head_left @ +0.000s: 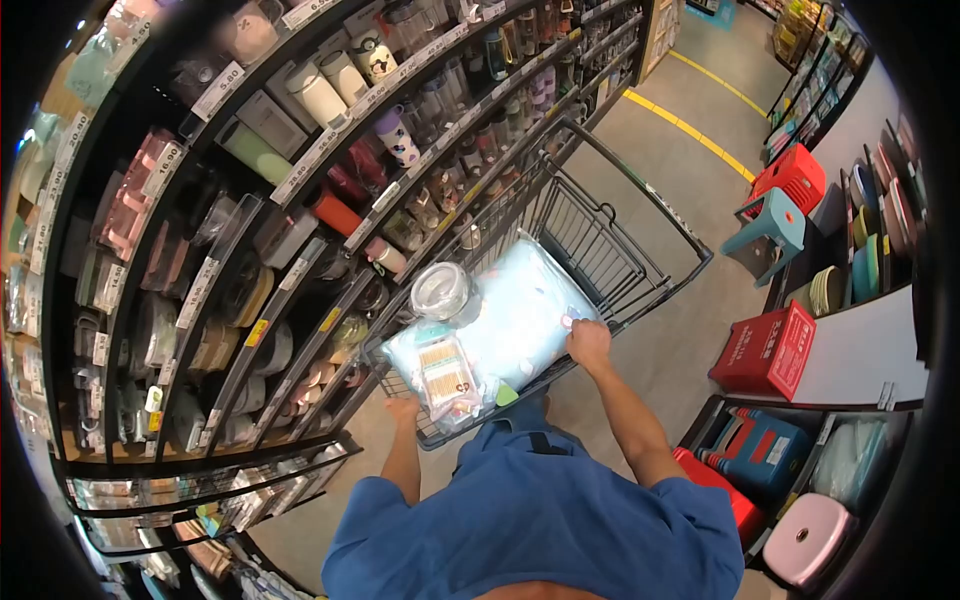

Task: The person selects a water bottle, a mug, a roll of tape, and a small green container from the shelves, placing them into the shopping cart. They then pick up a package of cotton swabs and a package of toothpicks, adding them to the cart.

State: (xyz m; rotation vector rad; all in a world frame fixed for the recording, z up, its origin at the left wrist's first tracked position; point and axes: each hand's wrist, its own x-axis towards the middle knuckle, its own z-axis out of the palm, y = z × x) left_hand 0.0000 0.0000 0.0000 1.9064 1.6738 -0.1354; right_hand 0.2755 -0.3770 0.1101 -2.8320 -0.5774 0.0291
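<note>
The right hand (589,345) is being held at the near side of a black wire-mesh shopping cart (584,272), with the fingers being curled at one corner of a large, light-blue, pillow-like package (520,310); whether package, rim or both are being pinched cannot be told. The left hand (404,407) is being placed low at the cart's other near corner; its fingers are being partly hidden, so its grip cannot be told. Between the two grips, the basket is being filled mostly by the package, which is being laid flat, probably because its bulk suits no other position. On its end toward the left grip, a round, clear plastic container (440,290) is being carried, and closer to that grip a flat, clear packet of thin, pale sticks (444,372) is being supported; both are presumably being kept on top because they are small and the package is making a soft bed. The hands are being spaced widely, likely so that the load is being steadied from both ends. Beyond the left grip, a black metal shelf rack (430,52) is being stocked with bottles; to the right of the right grip, a red box (765,350) and a teal plastic stool (770,228) are being displayed.
</note>
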